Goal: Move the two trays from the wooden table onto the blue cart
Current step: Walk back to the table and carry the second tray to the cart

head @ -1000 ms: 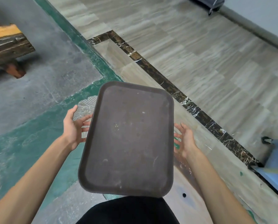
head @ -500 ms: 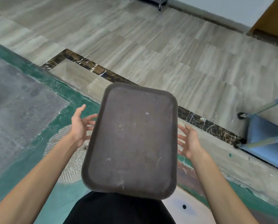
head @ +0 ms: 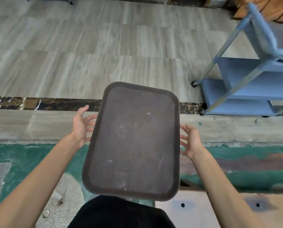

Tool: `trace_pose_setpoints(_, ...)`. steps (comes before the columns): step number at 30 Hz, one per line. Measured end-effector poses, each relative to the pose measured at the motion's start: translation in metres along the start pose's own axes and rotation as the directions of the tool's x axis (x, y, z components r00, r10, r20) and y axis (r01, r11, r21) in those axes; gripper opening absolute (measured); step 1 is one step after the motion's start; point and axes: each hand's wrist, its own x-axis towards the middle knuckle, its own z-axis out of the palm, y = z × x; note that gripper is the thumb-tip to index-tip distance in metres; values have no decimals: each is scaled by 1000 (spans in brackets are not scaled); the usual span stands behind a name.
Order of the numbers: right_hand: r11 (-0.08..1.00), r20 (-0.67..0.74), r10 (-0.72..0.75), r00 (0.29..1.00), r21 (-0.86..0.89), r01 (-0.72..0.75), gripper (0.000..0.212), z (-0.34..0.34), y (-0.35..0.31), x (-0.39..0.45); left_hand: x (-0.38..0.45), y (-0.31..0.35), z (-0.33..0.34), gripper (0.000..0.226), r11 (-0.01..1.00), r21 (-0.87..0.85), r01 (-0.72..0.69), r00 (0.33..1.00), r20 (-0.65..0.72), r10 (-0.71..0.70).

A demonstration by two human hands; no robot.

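Tray [head: 134,142] rests on flat, spread fingers of left hand [head: 81,127] and right hand [head: 191,142], no clench; fingertips hidden underneath. Blue cart [head: 246,79] front-right, apart.

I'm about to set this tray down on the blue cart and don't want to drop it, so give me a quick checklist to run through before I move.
1. Support: the tray rests on the left hand and right hand, with fingers reaching under its long edges. Ok.
2. Load: the tray's surface is bare, with nothing to slide off. Ok.
3. Second tray stacked beneath: cannot tell.
4. Target: the blue cart is in sight, ahead to the right. Ok.
5. Room on the cart's top shelf: cut off by the frame edge. Cannot tell.
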Motion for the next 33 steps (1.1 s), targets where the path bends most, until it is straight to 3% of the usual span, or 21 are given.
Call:
trace_pose_setpoints(9,982,-207,22,978,187,18,33,-41,-95,52,107,96,145,65,988,152,3,994,108,-20)
trace_pose_setpoints(17,925,-351,98,931,378,45,35,-116,-122,57,149,144,284,58,938,347,-14,945,311,-101)
trace_pose_setpoints(25,845,-474,189,860,524,103,41,-232,-140,66,146,147,454,51,840,532,-107,868,463,-183)
trace_pose_setpoints(33,776,-508,225,832,609,162,42,-383,-182,109,129,130,657,44,766,587,-261,807,568,-160)
